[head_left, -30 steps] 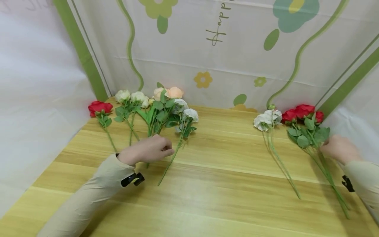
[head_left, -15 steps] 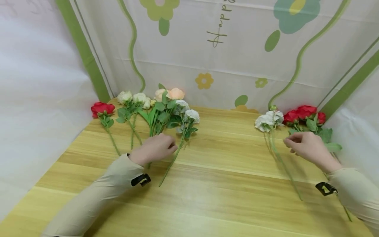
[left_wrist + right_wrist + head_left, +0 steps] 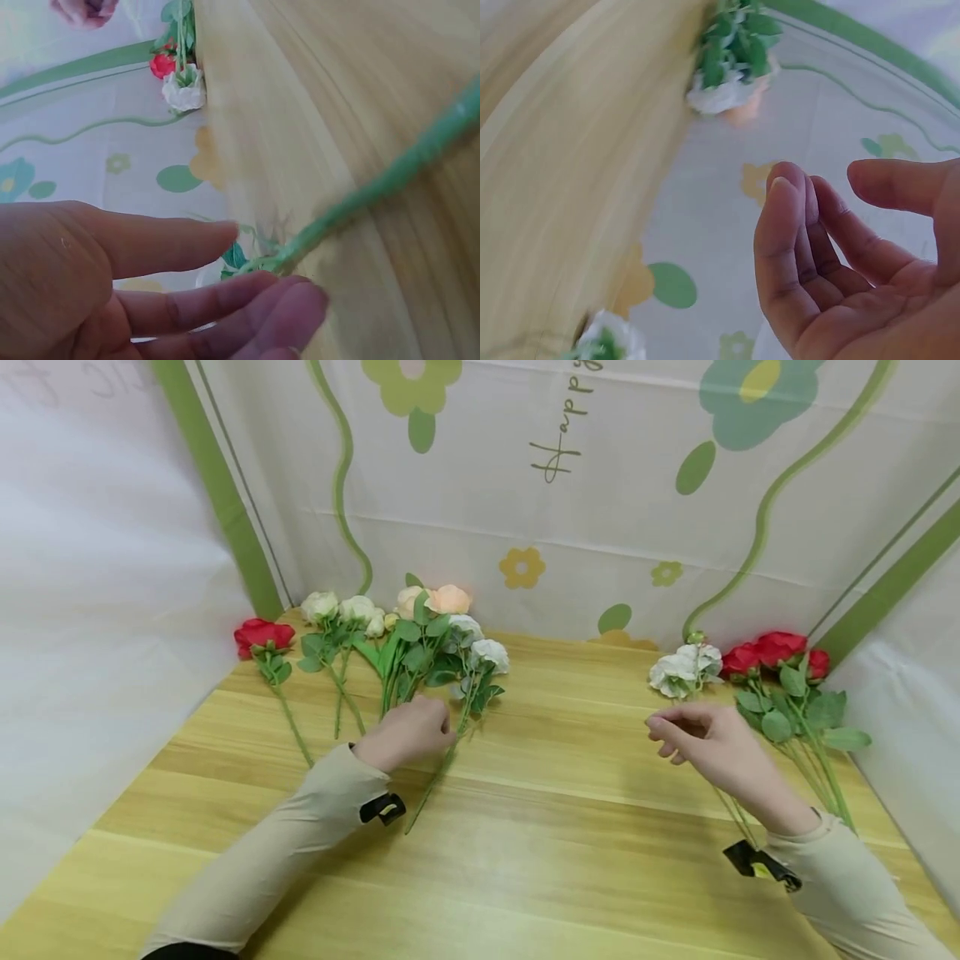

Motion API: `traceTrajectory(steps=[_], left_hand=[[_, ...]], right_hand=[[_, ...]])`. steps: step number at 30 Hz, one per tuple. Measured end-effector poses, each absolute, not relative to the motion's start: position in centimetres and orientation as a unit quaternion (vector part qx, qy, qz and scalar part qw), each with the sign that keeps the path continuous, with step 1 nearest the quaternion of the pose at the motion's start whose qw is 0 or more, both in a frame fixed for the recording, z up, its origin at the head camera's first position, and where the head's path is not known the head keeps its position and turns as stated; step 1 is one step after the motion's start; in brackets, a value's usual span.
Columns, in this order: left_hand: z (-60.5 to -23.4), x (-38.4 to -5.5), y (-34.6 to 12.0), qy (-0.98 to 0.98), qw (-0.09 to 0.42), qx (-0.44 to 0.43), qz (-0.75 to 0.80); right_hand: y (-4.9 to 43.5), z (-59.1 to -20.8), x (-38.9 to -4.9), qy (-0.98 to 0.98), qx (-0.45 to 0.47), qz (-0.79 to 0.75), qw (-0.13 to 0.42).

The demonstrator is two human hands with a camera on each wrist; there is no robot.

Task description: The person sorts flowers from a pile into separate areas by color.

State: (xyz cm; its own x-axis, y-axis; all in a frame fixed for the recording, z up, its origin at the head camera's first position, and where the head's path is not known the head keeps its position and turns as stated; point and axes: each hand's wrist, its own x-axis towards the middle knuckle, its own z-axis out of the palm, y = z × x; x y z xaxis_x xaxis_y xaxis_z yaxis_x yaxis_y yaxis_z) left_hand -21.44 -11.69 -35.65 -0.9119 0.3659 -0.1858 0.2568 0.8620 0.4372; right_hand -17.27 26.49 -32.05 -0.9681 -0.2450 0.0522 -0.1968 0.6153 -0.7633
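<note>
My left hand (image 3: 408, 731) is at the stem (image 3: 429, 797) of a white artificial flower (image 3: 490, 656) in the left group. In the left wrist view that green stem runs right past the fingertips (image 3: 296, 307), with a gap between thumb and forefinger. My right hand (image 3: 723, 752), fingers gently bent and holding nothing, hovers over the stems of the white flowers (image 3: 678, 672) on the right. Beside these lie red roses (image 3: 776, 649) with green leaves. The right wrist view shows thumb and fingers (image 3: 776, 240) apart.
Further left lie peach flowers (image 3: 450, 600), cream flowers (image 3: 357, 610) and one red rose (image 3: 262, 635), heads toward the back. All rest on a wooden table (image 3: 525, 860). A printed cloth (image 3: 450, 485) stands behind its back edge.
My right hand has left the red roses' stems and moved left, over the white flowers' stems. My left hand has shifted slightly right, up to the white flower's stem.
</note>
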Motion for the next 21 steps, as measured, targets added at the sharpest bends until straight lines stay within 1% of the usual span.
traceTrajectory(steps=[6, 13, 16, 21], left_hand=[[-36.1, -21.6, -11.2, 0.953, 0.167, 0.158, 0.196], [-36.4, -21.7, -11.6, 0.949, 0.216, 0.148, 0.176], [-36.6, -21.7, -11.7, 0.946, 0.226, 0.153, 0.176], [-36.6, -21.8, -11.6, 0.945, 0.226, 0.158, 0.175]], right_hand=[[24.3, -31.9, -16.4, 0.880, -0.124, -0.458, 0.017], [22.9, -32.1, -16.6, 0.865, -0.131, -0.484, 0.022], [22.6, -32.3, -16.7, 0.860, -0.131, -0.492, 0.033], [22.6, -32.5, -16.9, 0.861, -0.130, -0.490, 0.037]])
